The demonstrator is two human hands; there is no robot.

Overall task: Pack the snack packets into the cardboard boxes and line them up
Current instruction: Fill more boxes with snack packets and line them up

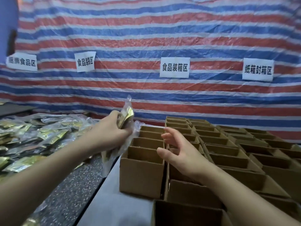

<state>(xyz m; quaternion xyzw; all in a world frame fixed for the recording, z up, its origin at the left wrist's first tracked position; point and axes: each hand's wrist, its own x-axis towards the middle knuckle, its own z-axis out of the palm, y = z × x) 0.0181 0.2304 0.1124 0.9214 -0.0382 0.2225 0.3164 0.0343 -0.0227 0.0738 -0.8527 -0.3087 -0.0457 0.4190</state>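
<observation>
We've got a bunch of snack packets (126,119) clutched in our left hand (114,129), raised over the near end of the left column of cardboard boxes (143,162), probably to drop them straight into an open top. Our right hand (177,149) hovers spread and empty over the next column, likely ready to steady a rim. There's bare table (104,201) left of the boxes, and the loose pile (32,137) lies further left.

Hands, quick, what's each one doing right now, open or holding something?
Left hand: gripping a bunch of snack packets.
Right hand: open, holding nothing, over the cardboard boxes.
</observation>
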